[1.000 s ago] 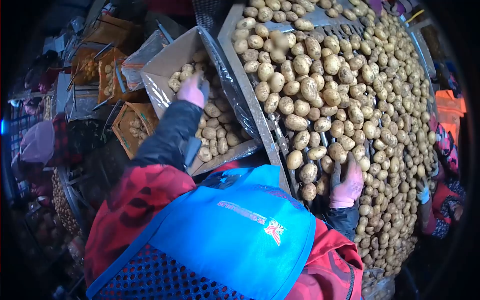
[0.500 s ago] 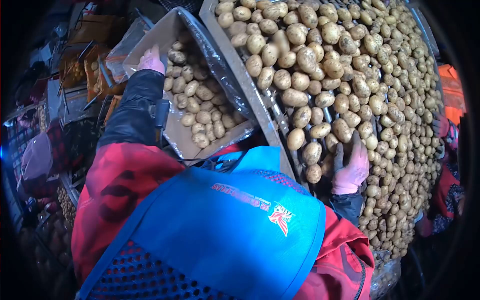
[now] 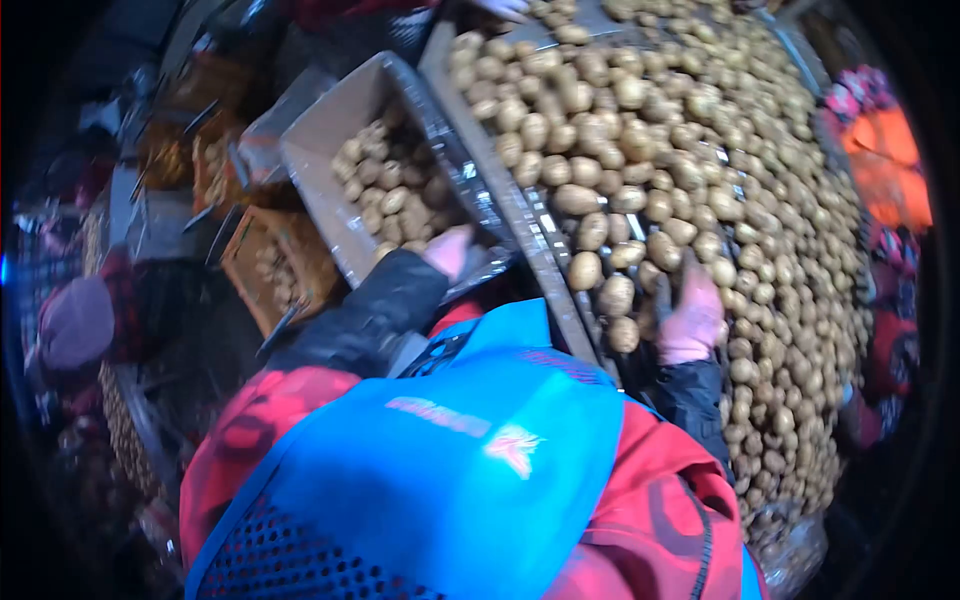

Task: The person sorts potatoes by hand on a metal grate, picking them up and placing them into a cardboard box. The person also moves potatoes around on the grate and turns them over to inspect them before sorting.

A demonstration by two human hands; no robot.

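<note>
A: Looking down, what to note first about the left hand (image 3: 449, 252)?

B: Hovers over, or dips into, the near end of the carton (image 3: 335, 120), close by the potatoes (image 3: 372, 172) lying inside; hard to judge which

A: And the grip there, wide or narrow?

B: Impossible to say: too blurred, with fingertips lost to view. Shows no potato plainly in the palm, either

A: What about the right hand (image 3: 692, 315)?

B: Rests on the table (image 3: 540, 262), low among the loose potatoes there. Keeps a fairly wide grip, with thumb apart from fingers and nothing clearly pinched between. Probably held low so as to touch the nearest ones directly

A: Why set the carton just there?

B: Stands right beside the table's edge, presumably for a short reach: allows one arm over each without stepping away. Has a plastic liner (image 3: 465, 170) along the rim, likely to keep dirt and damp off the cardboard

A: Anything else nearby?

B: To the left, an orange-brown crate (image 3: 315, 240), also with potatoes inside. Below, a blue vest (image 3: 450, 440) over a red jacket (image 3: 665, 490), perhaps worn against dirt. At the top edge, a co-worker's hand (image 3: 505, 8), well apart from both pink-gloved ones
</note>
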